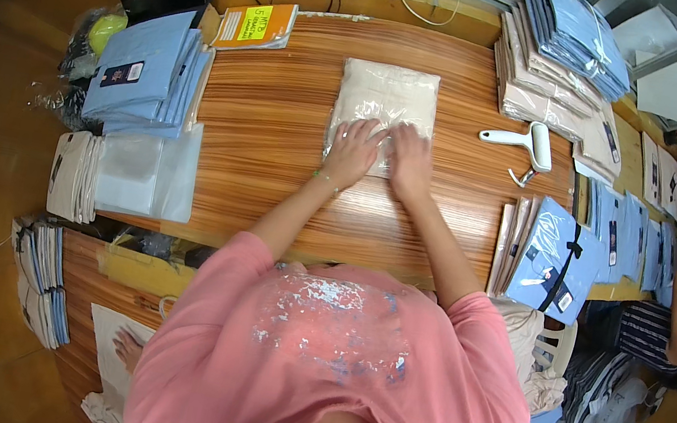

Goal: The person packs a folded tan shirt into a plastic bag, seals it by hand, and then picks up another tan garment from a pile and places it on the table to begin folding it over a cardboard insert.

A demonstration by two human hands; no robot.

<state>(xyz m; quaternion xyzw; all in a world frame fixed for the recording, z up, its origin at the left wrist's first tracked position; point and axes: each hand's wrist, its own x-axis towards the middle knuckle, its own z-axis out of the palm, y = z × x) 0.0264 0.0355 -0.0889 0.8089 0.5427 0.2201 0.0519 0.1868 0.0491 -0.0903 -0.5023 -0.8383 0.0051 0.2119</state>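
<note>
At upper centre of the frame, the beige packet (388, 93) is lying flat. The left hand (353, 151) is resting on it, fingers slightly spread; the right hand (409, 161) is touching alongside, fingers closer together.

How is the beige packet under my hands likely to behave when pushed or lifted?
The packet is probably slippery: its clear wrap looks glossy. It may bend if lifted by one edge, since the cloth inside looks soft and folded. Lying flat on the table, it seems unlikely to roll or tip.
</note>
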